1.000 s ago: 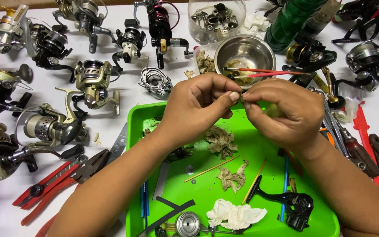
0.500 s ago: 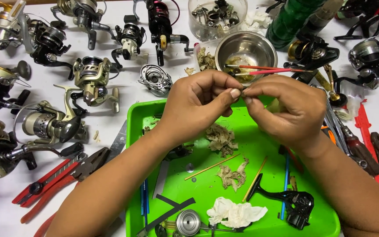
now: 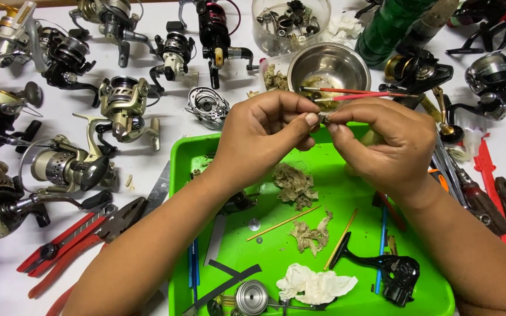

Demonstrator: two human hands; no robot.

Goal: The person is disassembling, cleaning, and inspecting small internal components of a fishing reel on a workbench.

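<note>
My left hand (image 3: 262, 140) and my right hand (image 3: 390, 146) meet above the far end of a bright green tray (image 3: 434, 287). Between the pinched fingertips of both hands sits a small grey metal part (image 3: 323, 118), mostly hidden by the fingers. Below the hands, inside the tray, lie scraps of dirty crumpled paper (image 3: 294, 184), thin wooden sticks (image 3: 282, 223), a black reel handle (image 3: 390, 272), a white tissue (image 3: 314, 285) and a silver spool (image 3: 252, 297).
Several fishing reels (image 3: 60, 167) cover the white table at left and along the back. A steel bowl (image 3: 328, 67) with red sticks stands behind the hands, beside a clear jar of parts (image 3: 291, 23). Red pliers (image 3: 71, 243) lie front left; screwdrivers and pliers (image 3: 487, 199) lie at right.
Both hands have stayed pinched together on the small part, with only slight finger shifts. The view has drifted a little.
</note>
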